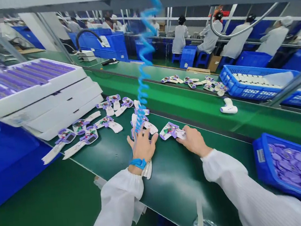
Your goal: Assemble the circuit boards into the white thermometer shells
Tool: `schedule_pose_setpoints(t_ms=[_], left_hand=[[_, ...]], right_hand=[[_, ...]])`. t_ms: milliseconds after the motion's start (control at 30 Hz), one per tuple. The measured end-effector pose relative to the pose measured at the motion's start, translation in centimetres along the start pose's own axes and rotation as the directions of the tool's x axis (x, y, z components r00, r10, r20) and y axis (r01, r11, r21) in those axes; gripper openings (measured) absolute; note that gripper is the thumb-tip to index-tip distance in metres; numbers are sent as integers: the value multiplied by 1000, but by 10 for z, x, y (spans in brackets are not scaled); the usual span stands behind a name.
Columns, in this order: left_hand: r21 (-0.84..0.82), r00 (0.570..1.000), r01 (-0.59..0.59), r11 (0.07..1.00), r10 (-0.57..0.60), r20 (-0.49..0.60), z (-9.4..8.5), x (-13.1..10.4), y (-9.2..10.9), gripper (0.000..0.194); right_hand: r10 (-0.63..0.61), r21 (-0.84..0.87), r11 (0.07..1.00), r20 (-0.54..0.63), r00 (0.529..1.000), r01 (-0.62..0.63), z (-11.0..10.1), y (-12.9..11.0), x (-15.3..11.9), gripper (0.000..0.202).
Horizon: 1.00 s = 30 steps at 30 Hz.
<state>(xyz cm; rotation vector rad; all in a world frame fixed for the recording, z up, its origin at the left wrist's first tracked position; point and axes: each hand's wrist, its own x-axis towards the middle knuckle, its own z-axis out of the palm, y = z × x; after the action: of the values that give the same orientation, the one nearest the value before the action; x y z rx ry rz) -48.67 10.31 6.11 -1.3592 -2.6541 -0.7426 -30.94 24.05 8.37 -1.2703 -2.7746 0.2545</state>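
Note:
My right hand is closed on the white handle end of a purple-and-white device housing. Its open side shows small coloured wires and electronics. My left hand, with a blue strap around the wrist, lies with fingers spread over similar housings on the green work surface. How firmly it touches them is hidden by the hand. Just beyond its fingertips is another such housing, and a white end of one sticks out beneath my wrist. Several more open housings lie to the left.
Stacked white trays with purple pieces stand at left. A coiled blue cord hangs before my left hand. A green conveyor runs behind, with a white housing and a blue basket beyond. A blue bin holds purple covers.

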Motion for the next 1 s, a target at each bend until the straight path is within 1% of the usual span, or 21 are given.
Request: schedule_pose_setpoints(t_ms=[33,67,100,133,167,200,233,267,300,333,400,433,467,533,567,633,700,767,833,933,1000], left_hand=[[-44,1000,-22,999,22,0,-7,1,10,45],[-122,998,-60,991,63,24,-15,1,21,47],[-231,990,-103,968,122,69,-24,-1,34,49],[-365,968,-144,920,208,143,-33,-5,48,54],[-496,921,-157,854,308,239,-41,-12,64,59],[-603,857,-134,787,397,328,-47,-21,80,60],[-677,788,-85,731,465,404,-51,-33,96,57],[-720,734,-20,694,499,460,-52,-47,112,47],[-744,698,42,667,513,499,-51,-61,126,36],[-755,676,93,649,516,526,-48,-75,138,28],[-761,670,142,633,504,545,-40,-100,155,21],[-761,664,137,634,512,545,-37,-110,160,20],[-760,656,119,639,524,543,-34,-118,164,19],[-756,633,71,651,556,539,-30,-128,171,17],[-756,619,54,653,572,538,-28,-131,174,16],[-757,595,50,651,589,546,-27,-136,180,14],[-754,588,76,652,582,563,-26,-140,185,11],[-744,579,101,661,569,584,-26,-144,190,10],[-734,563,113,669,565,602,-26,-147,194,10],[-725,534,120,679,571,623,-25,-150,198,11],[-724,522,125,679,576,630,-24,-151,201,11]], right_hand=[[31,-1,1000,-20,999,-31,-8,10,-21,25],[49,-4,999,-44,998,-50,-16,19,-43,21],[55,-8,998,-73,996,-56,-24,26,-64,16],[52,-11,999,-106,993,-53,-31,32,-85,12],[45,-9,999,-143,989,-47,-36,36,-106,9],[39,0,999,-181,983,-39,-39,40,-125,7],[40,23,999,-213,976,-37,-42,43,-143,5],[55,63,997,-233,971,-41,-43,46,-160,5],[72,125,991,-238,969,-43,-45,50,-176,8],[82,202,979,-225,971,-35,-46,54,-191,13],[74,378,926,-165,983,-6,-50,63,-218,32],[67,458,889,-133,989,1,-53,67,-229,40],[67,521,854,-109,992,0,-56,71,-239,44],[97,589,808,-102,990,-19,-61,77,-250,40],[114,591,807,-117,987,-23,-62,78,-252,37],[106,539,842,-189,976,13,-63,77,-253,32],[78,447,892,-277,958,57,-61,75,-252,28],[73,379,922,-369,927,78,-58,74,-255,24],[85,358,930,-431,898,84,-57,74,-259,21],[116,391,917,-451,885,80,-56,77,-266,13],[123,403,913,-437,891,72,-56,80,-270,14]])
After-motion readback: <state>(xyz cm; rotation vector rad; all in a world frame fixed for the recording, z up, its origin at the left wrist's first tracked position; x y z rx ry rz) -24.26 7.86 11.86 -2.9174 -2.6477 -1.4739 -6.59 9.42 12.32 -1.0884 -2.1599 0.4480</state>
